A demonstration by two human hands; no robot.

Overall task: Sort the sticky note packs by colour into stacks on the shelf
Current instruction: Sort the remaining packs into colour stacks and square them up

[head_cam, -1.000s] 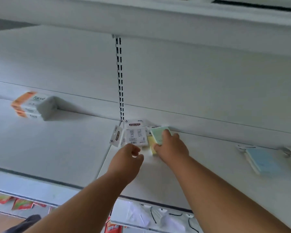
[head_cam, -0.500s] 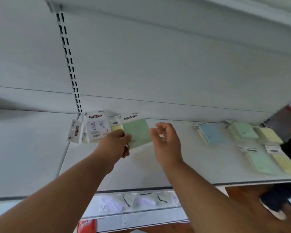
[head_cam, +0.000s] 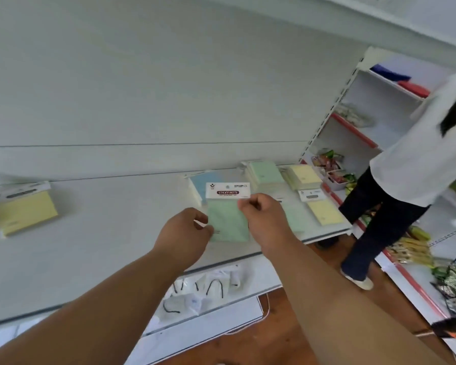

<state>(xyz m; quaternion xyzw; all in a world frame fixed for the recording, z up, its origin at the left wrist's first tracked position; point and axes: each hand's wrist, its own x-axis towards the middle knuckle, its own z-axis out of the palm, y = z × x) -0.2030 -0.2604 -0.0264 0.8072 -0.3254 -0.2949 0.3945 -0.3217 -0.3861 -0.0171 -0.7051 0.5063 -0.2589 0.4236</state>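
"STICKY NOTE" on green pack header [head_cam: 227, 190]

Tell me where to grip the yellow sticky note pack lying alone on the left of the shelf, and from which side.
Pinch the yellow pack by its near long edge, coming from the front of the shelf. It lies flat, with its white header card toward the back wall, so the thick block of notes probably gives a firmer hold than the thin card.

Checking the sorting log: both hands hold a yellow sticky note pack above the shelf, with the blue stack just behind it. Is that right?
Not quite. In the head view, the pack pinched between the left hand and right hand is green, not yellow. The rest stands: it is held above the shelf, and the blue stack lies just behind it.
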